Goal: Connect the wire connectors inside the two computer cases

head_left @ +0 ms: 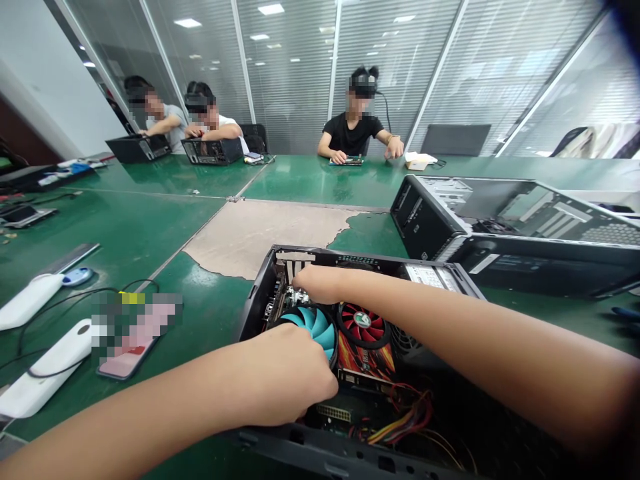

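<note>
Glass partitions (285, 80) with horizontal blinds line the far side of a room, behind a long green surface (165, 247) whose covering has peeled away in the middle, baring a beige patch (270, 230). Across it, three people wearing headgear sit at work: two at the left reach into dark computer cases, and one in a black shirt has a hand at a small board.

Nearest the viewer, an open black computer case (320, 448) lies on the surface. Inside are a teal fan (320, 327) at the left, a red fan (362, 320) beside it, and a bundle of coloured wires (415, 420) closer to the viewer.

The left hand (295, 373) is over the near-left part of the case, overlapping the teal fan, its fingers curled under. The right hand (315, 283) reaches over the case to its far-left corner, fingers bent down. Both fingertips are hidden, so neither grip can be told as wide, narrow or holding something.

Beyond the case to the right stands a larger open case (425, 233). At the left are a pink phone (135, 343), partly pixelated, and two white handheld objects (33, 300) with thin cables.
</note>
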Available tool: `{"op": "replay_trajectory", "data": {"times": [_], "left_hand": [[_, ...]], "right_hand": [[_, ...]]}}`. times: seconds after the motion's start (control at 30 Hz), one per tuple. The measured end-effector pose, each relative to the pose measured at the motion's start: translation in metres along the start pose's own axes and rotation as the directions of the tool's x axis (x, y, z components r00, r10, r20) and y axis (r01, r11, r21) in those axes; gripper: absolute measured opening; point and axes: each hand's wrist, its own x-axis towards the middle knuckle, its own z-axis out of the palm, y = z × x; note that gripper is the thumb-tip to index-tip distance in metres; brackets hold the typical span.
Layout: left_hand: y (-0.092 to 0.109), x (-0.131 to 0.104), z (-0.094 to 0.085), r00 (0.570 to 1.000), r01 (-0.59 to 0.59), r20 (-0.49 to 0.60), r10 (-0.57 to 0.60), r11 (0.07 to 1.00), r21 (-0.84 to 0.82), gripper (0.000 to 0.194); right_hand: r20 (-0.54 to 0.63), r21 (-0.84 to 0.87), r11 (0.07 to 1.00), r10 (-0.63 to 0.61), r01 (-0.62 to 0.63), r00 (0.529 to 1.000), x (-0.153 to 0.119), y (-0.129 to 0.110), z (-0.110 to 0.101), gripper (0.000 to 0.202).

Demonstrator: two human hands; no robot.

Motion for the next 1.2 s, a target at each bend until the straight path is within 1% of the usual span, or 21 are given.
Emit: {"op": "replay_trajectory", "data": {"times": [0.07,0.13,0.23,0.33,0.4,0.5,0.57,0.67,0.73,0.87,1.0,1.13,1.2], "left_hand": [[-0.001,-0.001,0.003,0.999,-0.002,-0.035,0.002,1.000,-0.002,0.008],[-0.001,-0.002,0.005,0.998,-0.005,-0.063,0.005,1.000,-0.006,0.009],[-0.001,-0.002,0.006,0.999,0.000,-0.047,0.000,1.000,-0.008,0.009],[-0.001,-0.001,0.005,1.000,0.008,0.004,-0.008,1.000,0.014,0.007],[0.000,-0.001,0.004,0.999,0.010,0.042,-0.011,0.999,0.030,0.006],[0.000,-0.001,0.003,0.997,0.016,0.076,-0.018,1.000,0.020,0.005],[0.000,-0.001,0.003,0.998,0.014,0.061,-0.014,1.000,0.005,0.004],[-0.001,-0.002,0.005,1.000,0.009,0.009,-0.009,1.000,-0.003,0.006],[-0.001,-0.003,0.007,1.000,0.012,-0.007,-0.012,1.000,-0.005,0.007],[-0.001,-0.003,0.010,1.000,0.017,-0.024,-0.018,1.000,-0.019,0.009],[-0.001,-0.003,0.010,0.999,0.026,-0.046,-0.027,0.999,-0.025,0.008],[0.001,-0.004,0.007,1.000,0.023,-0.019,-0.023,1.000,0.001,0.007],[0.002,-0.005,0.006,1.000,0.022,-0.021,-0.022,1.000,0.018,0.007]], "right_hand": [[0.086,0.013,1.000,0.012,-0.014,0.996,0.010,-0.004,0.000,0.038],[0.147,0.014,1.000,0.020,-0.022,0.989,0.018,-0.007,0.001,0.033],[0.186,0.021,0.999,0.026,-0.030,0.982,0.022,-0.009,0.005,0.028],[0.147,0.057,0.997,0.052,-0.061,0.988,0.020,-0.007,0.009,0.026],[0.084,0.109,0.990,0.086,-0.095,0.993,0.018,-0.005,0.014,0.026],[-0.033,0.132,0.987,0.095,-0.090,0.995,0.020,0.000,0.021,0.026],[-0.082,0.129,0.988,0.091,-0.080,0.993,0.024,0.002,0.025,0.028],[-0.123,0.125,0.988,0.103,-0.088,0.987,0.028,0.003,0.029,0.031],[-0.153,0.127,0.987,0.115,-0.096,0.982,0.027,0.002,0.029,0.033],[-0.163,0.130,0.986,0.121,-0.100,0.979,0.017,-0.002,0.025,0.033],[-0.183,0.150,0.979,0.167,-0.140,0.969,0.006,-0.005,0.018,0.036],[-0.123,0.113,0.976,0.201,-0.187,0.972,0.005,-0.008,0.014,0.034],[-0.101,0.093,0.977,0.200,-0.191,0.975,0.007,-0.009,0.014,0.033]]}}
